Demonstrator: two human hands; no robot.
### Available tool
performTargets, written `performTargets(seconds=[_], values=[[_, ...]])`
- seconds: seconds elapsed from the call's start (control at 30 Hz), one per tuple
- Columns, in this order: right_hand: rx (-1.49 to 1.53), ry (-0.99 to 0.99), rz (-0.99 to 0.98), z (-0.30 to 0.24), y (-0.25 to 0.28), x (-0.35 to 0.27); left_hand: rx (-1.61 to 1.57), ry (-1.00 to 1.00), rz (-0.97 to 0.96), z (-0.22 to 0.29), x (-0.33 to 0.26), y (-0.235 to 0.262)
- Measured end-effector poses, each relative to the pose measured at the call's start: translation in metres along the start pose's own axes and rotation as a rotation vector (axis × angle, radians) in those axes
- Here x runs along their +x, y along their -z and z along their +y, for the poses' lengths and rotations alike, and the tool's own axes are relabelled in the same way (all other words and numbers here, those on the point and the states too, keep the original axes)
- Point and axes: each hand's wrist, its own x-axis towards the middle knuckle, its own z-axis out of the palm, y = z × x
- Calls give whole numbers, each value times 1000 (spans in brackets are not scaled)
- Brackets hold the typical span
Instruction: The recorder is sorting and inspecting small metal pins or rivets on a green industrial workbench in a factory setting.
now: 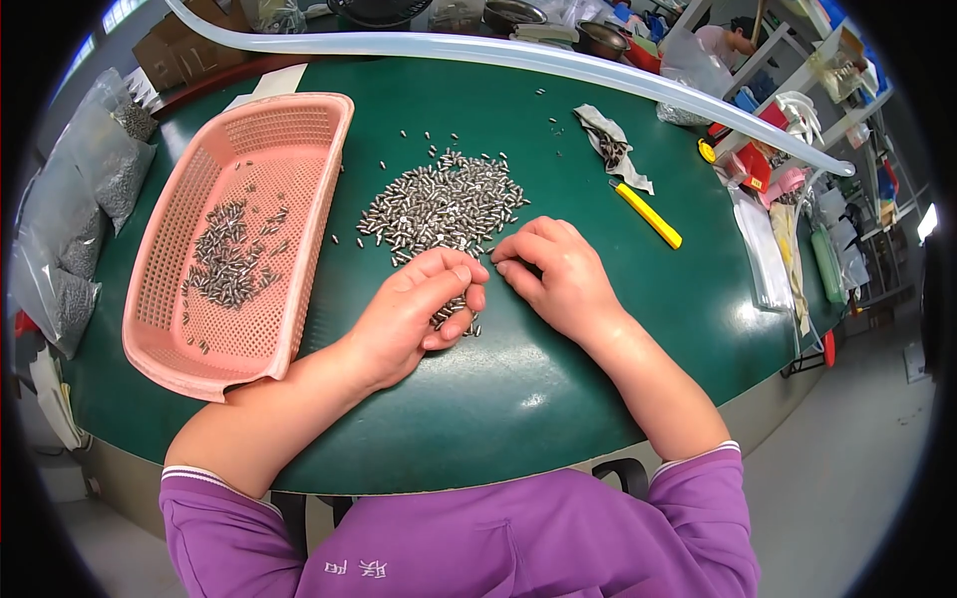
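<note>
A heap of small, shiny, bullet-shaped metal parts (439,204) lies on the green tabletop before me. My left hand (414,309) is curled at the near edge of the heap, thumb against index finger. Several of the metal parts show within the curl of its fingers; how many it holds is hidden. Close by on the right, my right hand (558,274) is closed, with thumb and fingertips together beside the heap. What is in that pinch, if anything, is too small to make out.
On the left stands a pink perforated basket (150,299) with more metal parts in it. A yellow cutter (648,216) and a crumpled white wrapper with dark pieces (606,145) lie to the right. A pale tube (478,47) spans the far side. Filled plastic bags (75,219) stand far left.
</note>
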Motion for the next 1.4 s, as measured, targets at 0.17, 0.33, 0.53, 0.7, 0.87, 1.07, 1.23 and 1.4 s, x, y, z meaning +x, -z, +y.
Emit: performTargets(seconds=[0.17,0.33,0.53,0.7,0.87,1.07,1.23,1.4], values=[[116,-58,35,-5,0,1,15,17,10,0,1,0],[198,110,62,-22,8,4,88,57,-25,3,1,-3],[166,75,103,-14,5,5,63,37,-30,1,1,-1],[26,15,64,0,-3,-1,27,29,-38,1,-1,-1],[12,20,29,2,-2,0,3,46,-17,2,-1,-2],[37,-154,-19,2,-2,2,-41,21,4,3,1,0],[161,-134,2,3,0,0,-79,11,3,2,2,1],[459,-126,20,-20,7,-1,-43,65,-10,4,1,2]])
